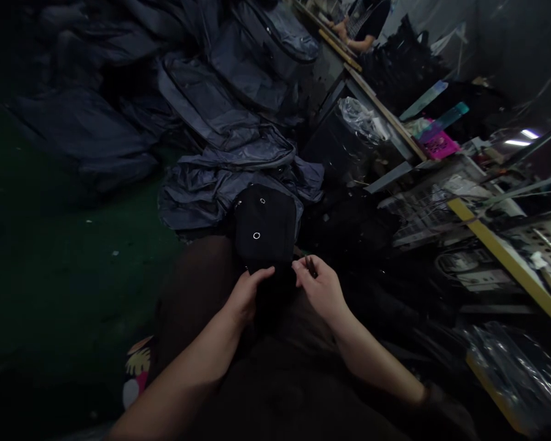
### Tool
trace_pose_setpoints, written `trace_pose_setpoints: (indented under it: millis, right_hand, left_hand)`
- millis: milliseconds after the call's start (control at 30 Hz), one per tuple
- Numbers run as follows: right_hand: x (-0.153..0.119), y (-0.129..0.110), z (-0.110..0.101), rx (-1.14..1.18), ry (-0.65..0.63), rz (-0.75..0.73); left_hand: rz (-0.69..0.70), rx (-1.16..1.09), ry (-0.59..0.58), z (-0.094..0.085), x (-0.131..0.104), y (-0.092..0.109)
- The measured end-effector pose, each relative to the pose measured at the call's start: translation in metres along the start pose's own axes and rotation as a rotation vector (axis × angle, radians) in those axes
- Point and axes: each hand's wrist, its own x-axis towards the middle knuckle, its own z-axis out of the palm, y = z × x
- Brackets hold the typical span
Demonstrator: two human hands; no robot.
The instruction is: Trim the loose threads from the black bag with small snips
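Observation:
A small black bag with two pale ring-shaped marks on its face rests in front of me at knee level. My left hand grips its near edge, thumb on top and fingers hidden beneath. At the bag's near right corner is my right hand, its thumb and forefinger pinched together. A small dark tool, perhaps thread snips, pokes out of that hand; its shape is too dim to be sure. Beyond the bag lies a crumpled dark grey bag.
More grey bags are heaped on the green floor at the left. To the right stand a workbench, a pink basket and a yellow-edged table. A co-worker is at the far bench. Clear plastic lies lower right.

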Motion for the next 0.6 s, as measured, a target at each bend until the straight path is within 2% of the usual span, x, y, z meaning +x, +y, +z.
trace_pose_setpoints:
  millis: [267,600]
  right_hand:
    - [-0.002,0.008,0.013,-0.274,-0.105,-0.082]
    - [0.001,0.017,0.01,-0.432,-0.129,-0.287]
  left_hand:
    - [0.017,0.014,0.032,0.0,0.0,0.0]
    - [-0.002,-0.009,0.03,0.002,-0.001,0.002]
